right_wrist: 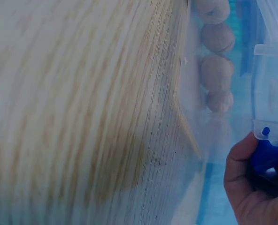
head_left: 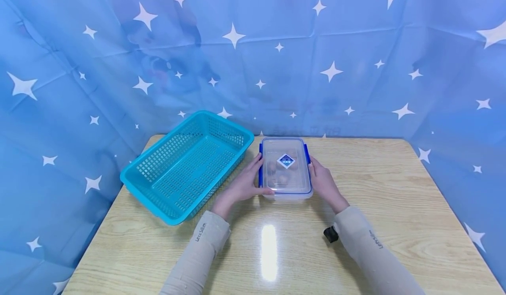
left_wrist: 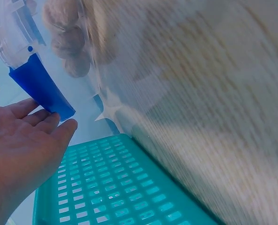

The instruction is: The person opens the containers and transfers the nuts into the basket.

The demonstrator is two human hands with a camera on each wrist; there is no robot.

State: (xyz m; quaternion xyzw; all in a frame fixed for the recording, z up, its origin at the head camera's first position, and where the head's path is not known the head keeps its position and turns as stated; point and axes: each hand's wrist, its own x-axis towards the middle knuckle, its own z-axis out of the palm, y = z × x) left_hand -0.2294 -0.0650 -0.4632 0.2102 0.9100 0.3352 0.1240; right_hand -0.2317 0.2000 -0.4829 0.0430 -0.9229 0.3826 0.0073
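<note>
Flanking and touching the lidded container (head_left: pixel 290 178) — left hand (head_left: pixel 244 182), right hand (head_left: pixel 324 181).

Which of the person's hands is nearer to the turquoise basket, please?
Left. The left hand is beside the basket, touching the box from that side; the right hand is on the opposite side, with the box between it and the basket.

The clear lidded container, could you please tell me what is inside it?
Round, brownish things show through the side of the container. From above, the label hides what lies beneath it; the full number is unclear.
</note>
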